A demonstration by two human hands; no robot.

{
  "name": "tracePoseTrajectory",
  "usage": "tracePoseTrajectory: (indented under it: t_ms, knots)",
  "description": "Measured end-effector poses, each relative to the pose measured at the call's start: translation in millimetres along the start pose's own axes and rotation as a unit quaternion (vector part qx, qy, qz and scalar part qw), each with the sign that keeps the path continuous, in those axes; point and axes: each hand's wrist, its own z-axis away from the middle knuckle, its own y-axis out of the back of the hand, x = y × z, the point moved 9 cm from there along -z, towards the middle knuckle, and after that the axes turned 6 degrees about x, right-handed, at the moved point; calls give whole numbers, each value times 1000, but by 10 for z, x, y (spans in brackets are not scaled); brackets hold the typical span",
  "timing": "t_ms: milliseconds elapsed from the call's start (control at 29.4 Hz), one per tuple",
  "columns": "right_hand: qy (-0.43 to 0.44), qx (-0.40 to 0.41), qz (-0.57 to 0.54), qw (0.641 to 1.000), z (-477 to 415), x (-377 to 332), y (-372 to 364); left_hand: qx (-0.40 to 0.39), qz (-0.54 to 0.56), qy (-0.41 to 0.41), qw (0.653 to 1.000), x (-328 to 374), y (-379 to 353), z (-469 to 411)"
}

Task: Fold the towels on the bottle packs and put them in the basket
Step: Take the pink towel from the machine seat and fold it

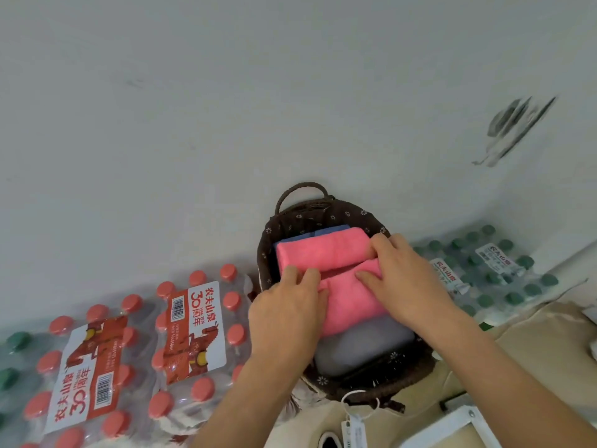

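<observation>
Both hands (349,292) flat — fingers spread — on pink towel (352,302) in basket (339,210)

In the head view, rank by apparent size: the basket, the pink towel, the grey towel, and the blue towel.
1. basket
2. pink towel
3. grey towel, partly covered by the pink one
4. blue towel, only a sliver shows, so its true size is uncertain

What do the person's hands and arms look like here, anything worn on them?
Both the left hand and the right hand are bare: no gloves, rings or watch show. Both forearms are bare too, with no sleeves in view.
</observation>
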Motion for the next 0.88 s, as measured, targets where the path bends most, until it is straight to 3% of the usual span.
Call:
tracePoseTrajectory:
  t_ms: [204, 442, 579, 715, 885]
  knots:
    - [79, 77, 78, 991, 12, -121, 104, 29, 17, -63, 997, 82, 39, -75]
    - [88, -134, 147, 976, 55, 64, -349, -163, -42, -106, 980, 173, -395, 34]
    - [65, -94, 152, 982, 49, 114, -336, -159, -48, -96, 981, 127, -408, 9]
    - [14, -1, 66, 998, 51, 174, -192, -160, -52, -95, 981, 89, -423, 28]
    - [-75, -75, -103, 989, 35, 460, -298, -176, -78, -101, 976, 46, -433, 14]
